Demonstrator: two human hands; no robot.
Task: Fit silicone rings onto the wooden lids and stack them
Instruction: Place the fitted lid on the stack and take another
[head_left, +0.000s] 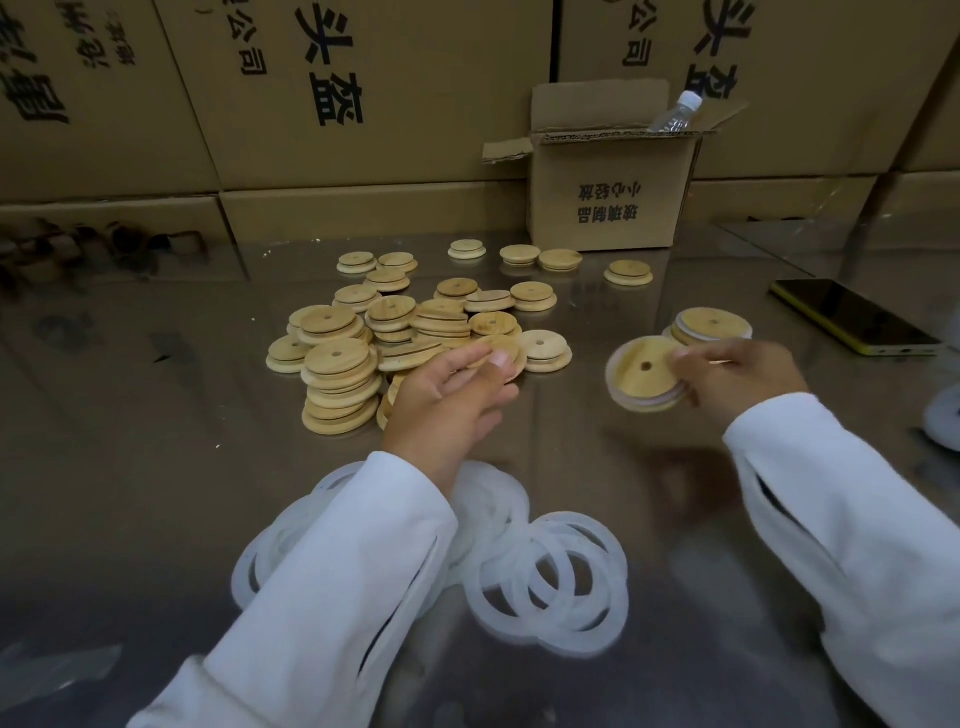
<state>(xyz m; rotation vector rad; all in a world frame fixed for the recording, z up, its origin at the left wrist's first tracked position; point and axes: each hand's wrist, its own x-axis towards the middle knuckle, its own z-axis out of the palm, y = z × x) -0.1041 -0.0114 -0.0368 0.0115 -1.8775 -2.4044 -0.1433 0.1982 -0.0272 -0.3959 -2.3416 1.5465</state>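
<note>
at 1 o'clock: open cardboard box (608, 208) on the worktop (156, 415), flaps up, printed side facing camera. plastic bottle (675, 111) with a white cap poking out of its far right corner, leaning right; rest of contents hidden by the box wall.

behind, 9 through 3 o'clock: wall of big closed cartons (311, 104), black print.

at 10 to 12 o'clock: heap of loose wooden lids (363, 338), some in leaning stacks, some lying single toward the box, each with a small centre hole.

centre: left hand (447, 395), fingers and thumb pinching a bare wooden lid (498, 353) at the heap's near right edge.

at 3 o'clock: right hand (737, 379), fingers curled round the rim of a ringed lid (644, 374), white ring seated on it, tilted up toward camera and clear of the worktop.

just behind it, 2 o'clock: short stack (711, 325) of lids with white rings fitted; count unclear.

at 6 o'clock: tangle of translucent silicone rings (550, 577) flat on the worktop, partly under the left sleeve.

far right, 3 o'clock: phone (852, 322), yellow-edged, screen dark.
</note>
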